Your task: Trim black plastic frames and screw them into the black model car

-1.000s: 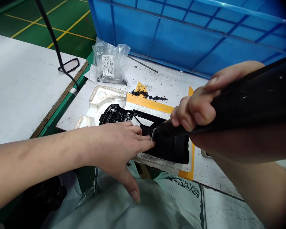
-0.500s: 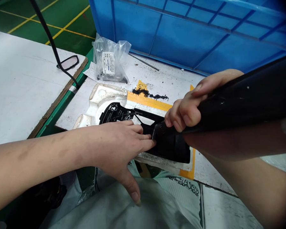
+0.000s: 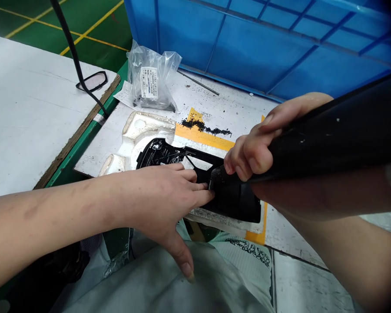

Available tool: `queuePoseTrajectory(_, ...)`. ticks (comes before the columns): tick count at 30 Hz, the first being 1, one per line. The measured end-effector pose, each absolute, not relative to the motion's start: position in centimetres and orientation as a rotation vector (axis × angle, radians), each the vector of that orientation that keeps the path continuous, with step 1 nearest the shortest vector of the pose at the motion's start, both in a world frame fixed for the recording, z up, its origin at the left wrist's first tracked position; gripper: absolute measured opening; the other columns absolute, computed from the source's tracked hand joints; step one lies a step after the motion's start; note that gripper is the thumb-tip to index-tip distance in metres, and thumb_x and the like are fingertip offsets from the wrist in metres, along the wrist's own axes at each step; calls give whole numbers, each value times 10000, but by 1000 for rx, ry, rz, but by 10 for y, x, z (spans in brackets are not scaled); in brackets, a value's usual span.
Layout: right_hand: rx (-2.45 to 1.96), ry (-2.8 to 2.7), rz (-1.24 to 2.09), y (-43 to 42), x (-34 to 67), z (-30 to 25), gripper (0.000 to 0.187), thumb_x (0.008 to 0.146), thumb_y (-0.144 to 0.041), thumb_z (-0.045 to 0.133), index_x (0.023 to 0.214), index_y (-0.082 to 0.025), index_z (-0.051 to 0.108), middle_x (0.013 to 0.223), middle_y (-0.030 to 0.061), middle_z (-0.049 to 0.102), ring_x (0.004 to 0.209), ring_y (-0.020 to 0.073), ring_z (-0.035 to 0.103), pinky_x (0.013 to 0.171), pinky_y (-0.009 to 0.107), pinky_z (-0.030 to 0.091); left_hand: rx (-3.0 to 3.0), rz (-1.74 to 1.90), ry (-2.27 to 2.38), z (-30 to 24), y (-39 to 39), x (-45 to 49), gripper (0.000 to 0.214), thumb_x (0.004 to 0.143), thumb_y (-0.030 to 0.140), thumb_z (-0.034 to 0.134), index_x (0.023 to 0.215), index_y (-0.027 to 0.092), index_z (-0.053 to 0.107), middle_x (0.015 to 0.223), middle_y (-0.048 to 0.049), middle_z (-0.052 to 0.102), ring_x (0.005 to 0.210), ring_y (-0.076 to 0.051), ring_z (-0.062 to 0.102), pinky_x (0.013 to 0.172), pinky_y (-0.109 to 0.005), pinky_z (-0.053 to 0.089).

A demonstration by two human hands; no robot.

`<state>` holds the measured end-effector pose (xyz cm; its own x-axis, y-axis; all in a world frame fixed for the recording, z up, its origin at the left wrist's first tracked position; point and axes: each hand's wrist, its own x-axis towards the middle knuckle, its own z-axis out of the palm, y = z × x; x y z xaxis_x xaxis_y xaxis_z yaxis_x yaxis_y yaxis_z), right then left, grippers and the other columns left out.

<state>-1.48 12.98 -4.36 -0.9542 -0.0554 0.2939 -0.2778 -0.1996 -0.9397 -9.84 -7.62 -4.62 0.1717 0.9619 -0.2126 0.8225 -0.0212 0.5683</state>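
Observation:
A black plastic housing (image 3: 234, 202) lies in a white foam cradle (image 3: 140, 130) at the near edge of the bench. My left hand (image 3: 163, 200) rests flat on it, fingers stretched toward the middle, thumb hanging over the bench edge. My right hand (image 3: 257, 143) is wrapped round a thick black power screwdriver (image 3: 332, 134), whose tip meets the housing right beside my left fingertips.
A large blue crate (image 3: 263, 43) stands along the back. A clear bag of parts with a white label (image 3: 151, 82) lies at the back left, a scatter of small black screws (image 3: 205, 127) on yellow tape near it. A black cable (image 3: 71, 52) crosses the white table on the left.
The view has shifted a little. The screwdriver tip has stayed at the same spot on the housing and both hands have barely moved.

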Motion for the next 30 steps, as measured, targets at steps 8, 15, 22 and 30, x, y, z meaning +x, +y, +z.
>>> queuePoseTrajectory(8,114,-1678,2164,100,-6,-43,68,905,-309,660,876,-254,688,561,-38,608,426,165,552,442,346,525,1869,306,1687,-45,-76,-98,807,620,792,782,1179,234,619,1235,-93,708,1118,-325,596,959,-423,424)
queuePoseTrajectory(15,352,-1801,2222,112,-15,-45,102,914,-301,652,907,-254,742,596,-27,662,448,197,603,417,376,547,1904,292,1686,-46,-76,-99,911,622,816,757,1268,191,608,1292,-97,685,1151,-315,585,977,-404,413)
queuePoseTrajectory(22,257,-1965,2140,106,-14,-38,237,805,-380,795,1006,-267,738,614,-42,671,453,192,607,419,361,527,1904,294,1692,-48,-74,-98,1080,591,829,762,1411,167,528,1375,-113,646,1172,-330,584,988,-415,422)
queuePoseTrajectory(30,275,-1979,2227,112,-14,-33,356,753,-237,809,1092,-290,713,628,-33,655,466,190,600,432,358,526,1899,411,1692,-53,-76,-97,1007,557,806,800,1331,198,583,1330,-109,674,1166,-340,605,1005,-404,413)
